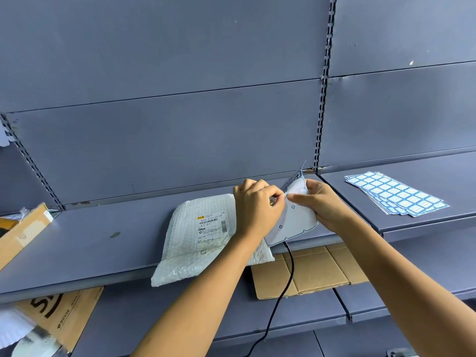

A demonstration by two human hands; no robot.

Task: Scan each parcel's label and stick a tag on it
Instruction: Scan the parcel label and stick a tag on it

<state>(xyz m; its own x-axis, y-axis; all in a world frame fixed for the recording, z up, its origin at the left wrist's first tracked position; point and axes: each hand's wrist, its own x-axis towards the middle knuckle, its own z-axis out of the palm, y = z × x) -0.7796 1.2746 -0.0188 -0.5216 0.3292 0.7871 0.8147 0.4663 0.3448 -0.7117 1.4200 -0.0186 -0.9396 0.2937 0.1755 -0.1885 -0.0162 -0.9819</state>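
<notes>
Tag sheet [296, 220] is pinched by curled fingers of left hand [257, 207] and right hand [324, 204], above the shelf's [103, 240] front edge. Parcel [195, 240] is laid just left, nearer the left hand, long axis overhanging that edge.

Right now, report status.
Left hand and right hand pinch tag sheet. Parcel on shelf, label up, no tag seen. Black cable trails beside parcel.

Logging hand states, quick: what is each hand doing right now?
Left hand: closed, pinching the sticker sheet at its top edge.
Right hand: closed, gripping the same sheet's right side.
</notes>
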